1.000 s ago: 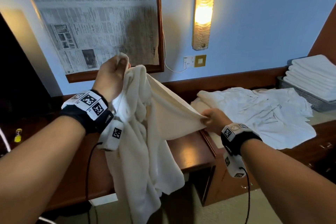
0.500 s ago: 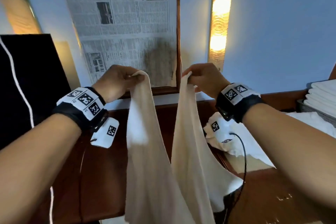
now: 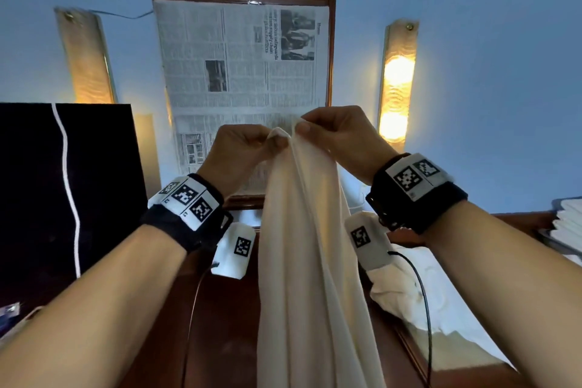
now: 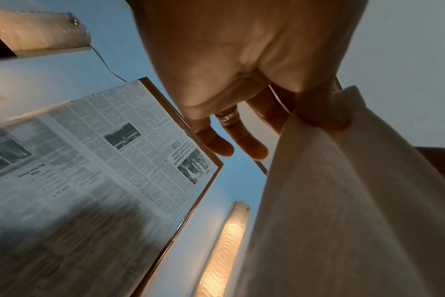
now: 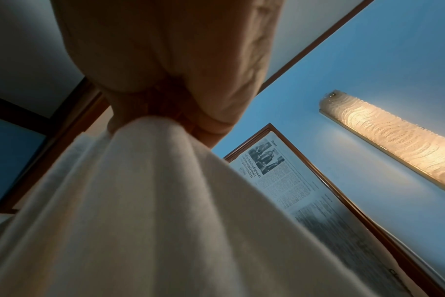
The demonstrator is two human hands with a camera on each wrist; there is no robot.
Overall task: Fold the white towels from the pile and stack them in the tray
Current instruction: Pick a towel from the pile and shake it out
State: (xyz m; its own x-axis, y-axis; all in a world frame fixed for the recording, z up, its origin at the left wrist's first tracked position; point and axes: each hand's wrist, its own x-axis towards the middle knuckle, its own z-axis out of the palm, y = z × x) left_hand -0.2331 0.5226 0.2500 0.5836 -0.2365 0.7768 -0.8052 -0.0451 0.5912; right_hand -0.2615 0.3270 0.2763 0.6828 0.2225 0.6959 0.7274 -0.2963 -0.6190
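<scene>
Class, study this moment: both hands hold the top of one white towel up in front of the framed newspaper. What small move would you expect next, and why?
Probably lower the towel onto the desk to make the next fold. The left hand and right hand pinch its top corners together, so it already hangs doubled lengthwise, off any surface.

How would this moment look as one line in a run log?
step: folding | left hand: pinches white cloth towel corner | right hand: pinches other corner | towel: hanging, corners together
</scene>
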